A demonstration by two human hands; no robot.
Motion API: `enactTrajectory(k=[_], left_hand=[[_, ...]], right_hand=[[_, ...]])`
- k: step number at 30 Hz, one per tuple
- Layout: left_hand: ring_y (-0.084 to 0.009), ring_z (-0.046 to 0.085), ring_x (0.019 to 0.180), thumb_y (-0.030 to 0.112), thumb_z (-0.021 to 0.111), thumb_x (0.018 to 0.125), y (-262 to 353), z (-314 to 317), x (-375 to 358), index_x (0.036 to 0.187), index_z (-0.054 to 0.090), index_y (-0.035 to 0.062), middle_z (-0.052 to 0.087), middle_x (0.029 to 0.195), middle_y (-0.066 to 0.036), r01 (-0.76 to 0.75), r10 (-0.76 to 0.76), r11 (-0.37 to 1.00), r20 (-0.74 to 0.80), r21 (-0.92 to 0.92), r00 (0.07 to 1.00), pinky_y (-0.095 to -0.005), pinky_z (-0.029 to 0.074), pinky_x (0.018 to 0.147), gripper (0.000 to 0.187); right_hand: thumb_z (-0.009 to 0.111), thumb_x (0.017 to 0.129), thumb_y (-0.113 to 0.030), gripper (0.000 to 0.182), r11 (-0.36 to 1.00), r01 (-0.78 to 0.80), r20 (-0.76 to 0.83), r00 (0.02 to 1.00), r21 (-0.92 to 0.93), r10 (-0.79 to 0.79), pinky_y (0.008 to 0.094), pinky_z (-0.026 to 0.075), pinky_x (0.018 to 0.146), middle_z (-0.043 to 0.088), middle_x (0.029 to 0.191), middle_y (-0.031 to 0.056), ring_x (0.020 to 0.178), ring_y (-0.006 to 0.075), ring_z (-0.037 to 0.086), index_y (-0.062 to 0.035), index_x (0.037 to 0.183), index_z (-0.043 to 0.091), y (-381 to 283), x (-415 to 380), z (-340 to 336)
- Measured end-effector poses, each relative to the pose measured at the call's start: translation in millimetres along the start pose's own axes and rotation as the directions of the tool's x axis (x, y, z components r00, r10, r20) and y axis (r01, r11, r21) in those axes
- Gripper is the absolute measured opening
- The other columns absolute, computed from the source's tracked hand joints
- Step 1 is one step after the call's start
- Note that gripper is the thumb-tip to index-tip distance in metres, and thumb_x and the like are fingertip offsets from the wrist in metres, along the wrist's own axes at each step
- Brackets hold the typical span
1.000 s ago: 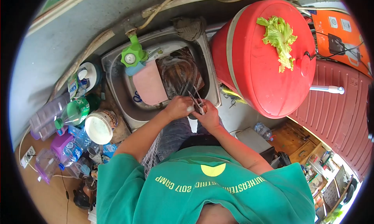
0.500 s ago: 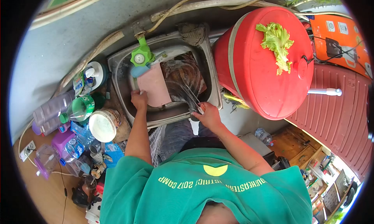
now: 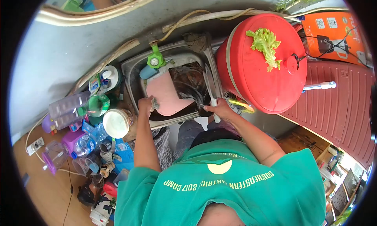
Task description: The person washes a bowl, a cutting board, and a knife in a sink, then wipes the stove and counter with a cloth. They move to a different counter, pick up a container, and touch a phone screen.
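Observation:
A pink board [image 3: 167, 93] lies tilted over the left part of the metal sink [image 3: 193, 117]. My left hand [image 3: 145, 105] is closed at the board's left edge, with a small greyish wad [image 3: 155, 103] at the fingertips. My right hand [image 3: 220, 109], at the sink's front right, grips the white handle of a knife [image 3: 209, 78] whose blade points away from me. Dark, wet material [image 3: 191, 82] fills the sink right of the board. A green tap [image 3: 154, 61] stands over a blue cup [image 3: 147, 72] at the back left.
On the right, a large red lidded container [image 3: 261, 88] carries a lettuce leaf [image 3: 265, 45]. Bottles and a white-lidded tub [image 3: 116, 123] crowd the left side. A dark cloth [image 3: 196, 41] hangs on the sink's back corner. An orange box [image 3: 333, 37] stands at the back right.
The knife now stands out clearly in my right hand, pointing away from me. The pink board has turned and shows a curved edge. A greyish wad now shows at my left fingertips.

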State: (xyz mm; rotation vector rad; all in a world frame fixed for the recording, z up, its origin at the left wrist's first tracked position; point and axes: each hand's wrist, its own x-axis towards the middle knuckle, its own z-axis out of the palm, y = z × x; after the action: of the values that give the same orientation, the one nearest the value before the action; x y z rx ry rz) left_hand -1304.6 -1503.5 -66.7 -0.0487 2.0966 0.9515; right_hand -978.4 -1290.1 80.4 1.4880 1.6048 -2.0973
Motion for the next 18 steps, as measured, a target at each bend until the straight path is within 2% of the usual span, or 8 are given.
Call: enactTrajectory(k=[2, 4, 6, 8, 11, 14, 16, 18], left_hand=[[-0.0228, 0.060, 0.061, 0.023, 0.069, 0.086, 23, -18, -37, 0.080, 0.070, -0.0072, 0.067, 0.074, -0.017, 0.015, -0.013, 0.995, 0.018, -0.103, 1.000, -0.0419, 0.047, 0.060, 0.031], [-0.0230, 0.061, 0.062, 0.021, 0.067, 0.085, 29, -38, -61, 0.078, 0.069, -0.0085, 0.067, 0.071, -0.017, -0.129, 0.122, 0.978, -0.051, -0.166, 0.991, -0.0411, 0.046, 0.060, 0.030], [-0.0271, 0.063, 0.063, 0.021, 0.067, 0.084, 50, -54, -96, 0.078, 0.069, -0.0082, 0.066, 0.068, -0.020, -0.142, 0.124, 0.982, -0.145, -0.124, 0.982, -0.0427, 0.046, 0.061, 0.030], [-0.0356, 0.064, 0.064, 0.023, 0.065, 0.084, 108, -70, -165, 0.080, 0.069, -0.0071, 0.065, 0.069, -0.025, -0.300, 0.415, 0.851, -0.204, 0.431, 0.886, -0.0459, 0.047, 0.064, 0.031], [-0.0423, 0.062, 0.066, 0.024, 0.063, 0.085, 131, -86, -205, 0.078, 0.067, -0.0066, 0.062, 0.070, -0.029, -0.325, 0.522, 0.801, -0.321, 0.503, 0.790, -0.0490, 0.046, 0.065, 0.032], [-0.0438, 0.060, 0.065, 0.024, 0.062, 0.086, 135, -107, -220, 0.076, 0.065, -0.0071, 0.062, 0.070, -0.028, -0.287, 0.548, 0.781, -0.387, 0.555, 0.742, -0.0495, 0.045, 0.064, 0.033], [-0.0421, 0.059, 0.062, 0.024, 0.062, 0.086, 131, -117, -225, 0.074, 0.063, -0.0072, 0.061, 0.068, -0.027, -0.324, 0.563, 0.795, -0.425, 0.513, 0.709, -0.0485, 0.044, 0.062, 0.034], [-0.0352, 0.055, 0.056, 0.024, 0.063, 0.086, 132, -126, -235, 0.074, 0.063, -0.0073, 0.060, 0.066, -0.025, -0.296, 0.517, 0.832, -0.463, 0.469, 0.720, -0.0454, 0.042, 0.059, 0.033]], right_hand=[[0.081, 0.078, -0.013, 0.029, 1.000, -0.004, 0.024, 1.000, 0.027, 0.003, 0.0287, 0.045, 0.049, 0.058, 0.073, 0.0028, 0.056, 0.0120, 0.055, -0.0030, 0.092, 0.058, -13, -5, -6], [0.082, 0.078, -0.013, 0.030, 0.999, 0.024, 0.015, 1.000, 0.029, -0.024, 0.0292, 0.046, 0.049, 0.059, 0.074, 0.0035, 0.057, 0.0122, 0.056, -0.0032, 0.091, 0.057, -16, -1, -9], [0.082, 0.077, -0.013, 0.031, 0.998, 0.049, -0.020, 0.999, -0.043, -0.050, 0.0294, 0.047, 0.049, 0.060, 0.074, 0.0041, 0.058, 0.0123, 0.058, -0.0030, 0.091, 0.057, -29, -2, -10], [0.083, 0.076, -0.013, 0.032, 0.996, 0.067, 0.016, 0.998, -0.065, -0.066, 0.0291, 0.048, 0.049, 0.060, 0.073, 0.0042, 0.058, 0.0125, 0.058, -0.0017, 0.092, 0.057, -22, 6, -5], [0.084, 0.076, -0.014, 0.035, 0.999, 0.048, 0.078, 0.996, 0.010, -0.048, 0.0292, 0.049, 0.047, 0.061, 0.074, 0.0037, 0.056, 0.0125, 0.058, -0.0002, 0.096, 0.058, -2, 19, 6], [0.084, 0.076, -0.018, 0.039, 0.991, 0.062, 0.121, 0.991, -0.120, -0.048, 0.0308, 0.050, 0.047, 0.064, 0.075, 0.0061, 0.056, 0.0139, 0.061, 0.0003, 0.099, 0.059, 0, 15, 28], [0.083, 0.078, -0.024, 0.040, 0.925, 0.085, 0.133, 0.990, -0.369, -0.038, 0.0336, 0.052, 0.047, 0.066, 0.076, 0.0104, 0.057, 0.0162, 0.066, 0.0008, 0.098, 0.059, 10, 22, 40], [0.081, 0.079, -0.032, 0.047, 0.881, 0.101, 0.158, 0.987, -0.461, -0.030, 0.0364, 0.054, 0.053, 0.067, 0.080, 0.0159, 0.060, 0.0212, 0.069, 0.0031, 0.100, 0.059, 19, 26, 43]])
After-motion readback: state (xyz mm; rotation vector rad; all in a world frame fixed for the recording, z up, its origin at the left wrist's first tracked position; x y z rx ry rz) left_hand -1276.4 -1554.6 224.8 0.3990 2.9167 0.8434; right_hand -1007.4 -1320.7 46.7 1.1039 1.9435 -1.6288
